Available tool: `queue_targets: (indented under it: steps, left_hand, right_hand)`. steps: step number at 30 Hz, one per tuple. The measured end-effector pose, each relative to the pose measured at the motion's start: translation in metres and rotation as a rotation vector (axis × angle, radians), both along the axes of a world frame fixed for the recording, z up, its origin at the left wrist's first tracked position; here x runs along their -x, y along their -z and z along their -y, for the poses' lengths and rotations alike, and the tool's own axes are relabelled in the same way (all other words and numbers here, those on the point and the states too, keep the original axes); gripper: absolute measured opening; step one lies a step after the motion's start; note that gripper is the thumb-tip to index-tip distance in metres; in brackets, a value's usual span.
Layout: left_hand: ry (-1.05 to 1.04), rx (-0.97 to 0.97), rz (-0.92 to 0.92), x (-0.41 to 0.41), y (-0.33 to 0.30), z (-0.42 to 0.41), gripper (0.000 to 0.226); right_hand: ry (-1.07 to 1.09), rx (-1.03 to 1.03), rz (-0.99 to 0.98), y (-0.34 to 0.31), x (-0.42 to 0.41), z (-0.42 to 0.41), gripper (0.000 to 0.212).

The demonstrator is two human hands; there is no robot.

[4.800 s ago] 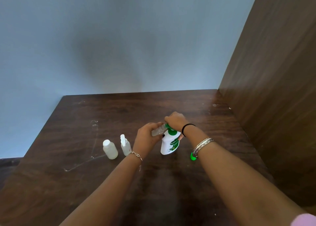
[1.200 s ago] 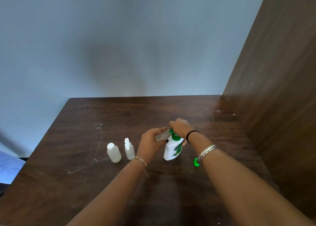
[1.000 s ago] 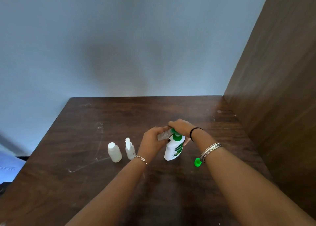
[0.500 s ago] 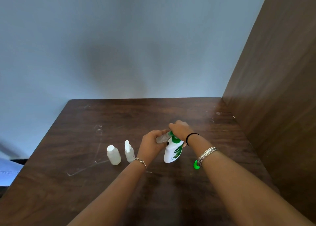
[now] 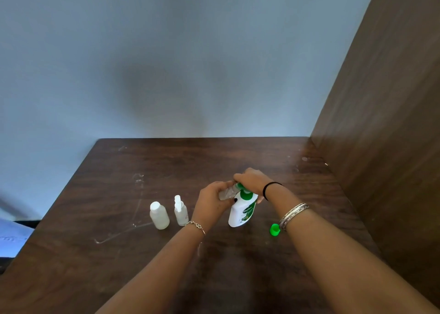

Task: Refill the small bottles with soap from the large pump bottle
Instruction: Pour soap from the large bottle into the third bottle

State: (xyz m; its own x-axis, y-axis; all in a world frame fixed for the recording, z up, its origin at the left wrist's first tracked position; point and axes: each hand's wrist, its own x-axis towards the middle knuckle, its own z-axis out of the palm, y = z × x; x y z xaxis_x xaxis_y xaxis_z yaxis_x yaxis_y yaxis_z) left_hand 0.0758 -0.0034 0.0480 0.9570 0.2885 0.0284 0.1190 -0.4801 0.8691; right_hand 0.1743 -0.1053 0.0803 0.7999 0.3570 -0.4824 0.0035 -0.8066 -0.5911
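Observation:
A white pump bottle with a green label stands upright on the dark wooden table. My right hand rests on top of its green pump head, covering it. My left hand grips a small clear bottle, tilted with its mouth up against the pump spout. Left of my hands stand a small white capped bottle and a small clear spray bottle, both upright and apart from each other.
A small green cap lies on the table under my right wrist. A brown wooden panel rises along the table's right edge. A pale blue wall stands behind. White scuff marks streak the table at the left.
My hands and the bottles hold nearly the same pose; my right hand has bobbed slightly on the pump head. The view has shifted a little.

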Motion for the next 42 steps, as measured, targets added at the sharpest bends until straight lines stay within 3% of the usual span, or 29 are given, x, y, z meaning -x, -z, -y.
queue_targets:
  steps: [7, 12, 17, 22, 28, 33, 39, 42]
  left_hand:
    - [-0.015, -0.029, -0.023, 0.0, 0.002, 0.001, 0.04]
    - [-0.02, 0.007, -0.009, 0.001, 0.0, 0.002, 0.04]
    - [-0.034, 0.005, -0.033, 0.001, 0.002, 0.002, 0.039]
    - [-0.023, 0.021, -0.028, 0.001, 0.001, 0.003, 0.041]
    - [-0.033, -0.014, -0.032, 0.002, 0.001, 0.001, 0.04]
    - [-0.027, -0.012, -0.01, 0.002, -0.003, 0.001, 0.039]
    - [-0.017, -0.044, -0.034, 0.003, -0.002, 0.002, 0.04]
    - [-0.014, -0.028, -0.025, 0.003, -0.003, 0.002, 0.041]
  right_hand:
    - [0.036, -0.007, 0.166, 0.011, 0.002, -0.001, 0.031]
    - [0.016, -0.025, 0.029, -0.001, 0.0, 0.002, 0.025]
    - [0.021, -0.01, 0.125, 0.006, 0.004, 0.001, 0.028]
    - [-0.022, -0.008, 0.029, 0.002, -0.001, 0.002, 0.028]
    - [0.017, -0.025, 0.096, 0.005, 0.002, 0.001, 0.024]
    - [-0.005, -0.036, -0.036, -0.001, -0.001, 0.001, 0.026]
    - [0.054, -0.071, 0.048, 0.008, 0.004, 0.002, 0.022]
    - [0.028, -0.063, -0.002, 0.004, 0.002, 0.002, 0.025]
